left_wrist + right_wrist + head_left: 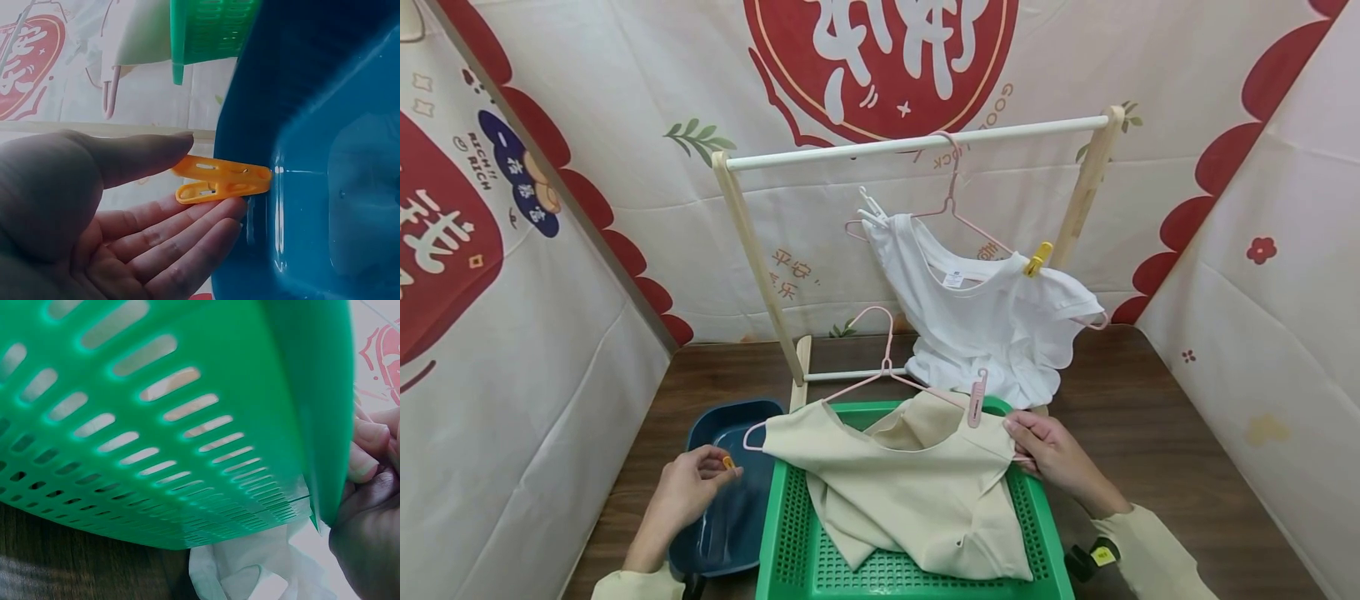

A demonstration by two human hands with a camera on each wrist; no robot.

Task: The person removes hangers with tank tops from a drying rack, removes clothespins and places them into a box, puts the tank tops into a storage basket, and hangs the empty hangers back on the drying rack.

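Between thumb and fingertips my left hand (688,485) pinches an orange clothespin (222,180), held over the blue basin (722,533). My right hand (1060,454) grips the right shoulder of a cream-coloured top (917,483) along with the end of its pink hanger (887,367). A pink clothespin (976,400) is clipped at that top's right shoulder; its left shoulder carries no clip. The top lies across the green basket (775,533), its hanger's hook pointing up. In the right wrist view the basket wall hides part of my right hand (372,462).
Behind the basket stands a drying rack with a white bar (1022,132) and wooden legs. On it hangs a white shirt (977,317) on a pink hanger, held by a white clothespin (874,210) and a yellow clothespin (1037,259). Printed cloth surrounds the wooden table (1157,450).
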